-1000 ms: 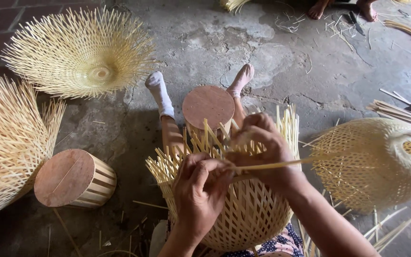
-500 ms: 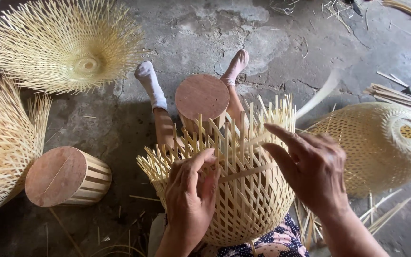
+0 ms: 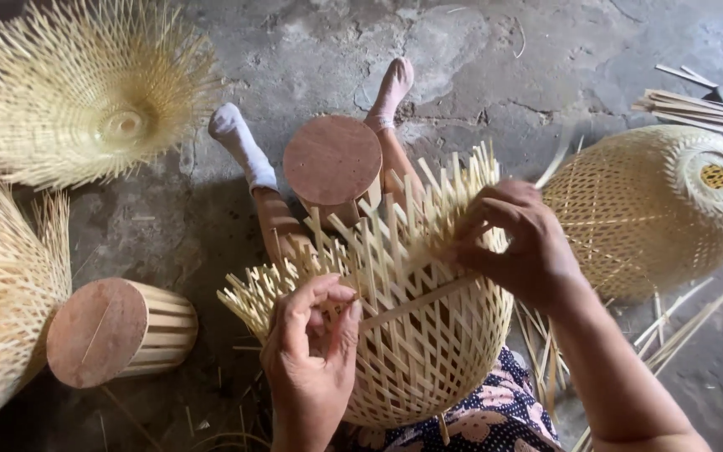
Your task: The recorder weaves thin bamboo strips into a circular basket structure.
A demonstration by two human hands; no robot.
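With the left hand (image 3: 310, 356) pinching the flat strip (image 3: 416, 303) and the right hand (image 3: 519, 243) closed on the basket (image 3: 420, 351) spokes, the strip is best kept taut and level.

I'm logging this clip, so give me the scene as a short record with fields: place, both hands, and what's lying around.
place: rough concrete floor, person seated, legs stretched out
basket: half-woven bamboo basket in the lap, loose strip ends sticking up
left hand: left hand at the basket's near rim, fingers curled on a strip
right hand: right hand pinching strips at the far rim
around: finished basket to the right, two wooden moulds, spiky unfinished baskets to the left, loose strips
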